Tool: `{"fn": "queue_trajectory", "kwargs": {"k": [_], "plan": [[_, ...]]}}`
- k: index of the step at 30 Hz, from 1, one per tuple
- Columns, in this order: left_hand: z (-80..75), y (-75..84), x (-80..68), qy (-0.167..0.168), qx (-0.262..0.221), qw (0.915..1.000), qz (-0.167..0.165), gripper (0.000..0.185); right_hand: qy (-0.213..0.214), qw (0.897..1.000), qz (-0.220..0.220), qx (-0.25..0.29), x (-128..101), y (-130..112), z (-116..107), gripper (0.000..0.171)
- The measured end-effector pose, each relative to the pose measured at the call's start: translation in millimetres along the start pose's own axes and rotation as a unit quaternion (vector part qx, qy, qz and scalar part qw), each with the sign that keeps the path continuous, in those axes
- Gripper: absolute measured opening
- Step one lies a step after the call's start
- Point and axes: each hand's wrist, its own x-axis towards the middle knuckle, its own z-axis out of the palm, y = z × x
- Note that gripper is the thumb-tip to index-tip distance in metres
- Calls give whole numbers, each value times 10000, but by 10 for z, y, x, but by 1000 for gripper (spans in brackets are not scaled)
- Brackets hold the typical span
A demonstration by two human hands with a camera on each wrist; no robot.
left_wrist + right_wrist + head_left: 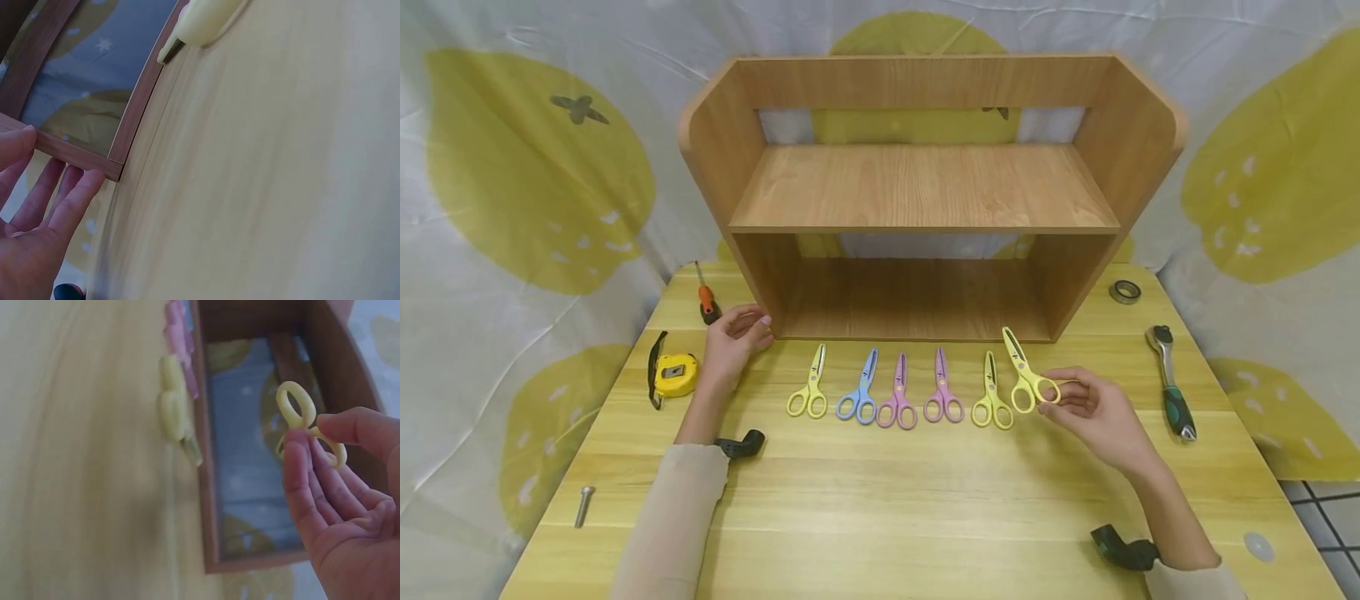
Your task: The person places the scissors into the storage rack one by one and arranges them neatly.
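Lying at the far left edge of the table (pixel 880 500), low in the frame, was a small bolt (pixel 583 505), and above it a yellow tape measure (pixel 673 374) with a black strap. Further up, near the shelf's left foot, a screwdriver with an orange handle (pixel 705 297) pointed away from the person. The left hand (pixel 733 342) rested just right of these tools, its fingers loosely bent and holding nothing, the fingertips (pixel 75 194) touching the lower left corner of the wooden shelf unit (pixel 925 192), as the left wrist view showed. In the centre of the frame, in front of the shelf, five small scissors lay in a row with blades pointing toward it: a yellow pair (pixel 808 392), a blue pair (pixel 860 396), a light purple pair (pixel 898 398), a pink pair (pixel 942 393) and another yellow pair (pixel 991 398). Just right of that row, the right hand (pixel 1093 412) pinched a sixth pair of yellow scissors (pixel 1026 371) by one handle ring between thumb and forefinger, holding it slightly above the table with the blades angled up and left toward the shelf; the right wrist view showed the rings (pixel 300 415) at the fingertips. At the right side lay a ratchet wrench with a green grip (pixel 1171 382), and above it, in the upper right, a metal ring (pixel 1124 292).
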Motion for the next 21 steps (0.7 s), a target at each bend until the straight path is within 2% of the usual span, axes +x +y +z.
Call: {"fn": "queue_trajectory", "kwargs": {"k": [8, 15, 21], "plan": [[-1, -44, 7, 96, -290, 9995, 7, 33, 184, 9955, -665, 646, 115, -517, 64, 42], [-9, -63, 23, 73, -395, 9990, 179, 35, 250, 9794, -1530, 1292, 333, -984, 99, 41], [-15, -47, 10, 106, -99, 9995, 273, 37, 381, 9750, -1613, 1481, 608, -1324, 145, 43]]}}
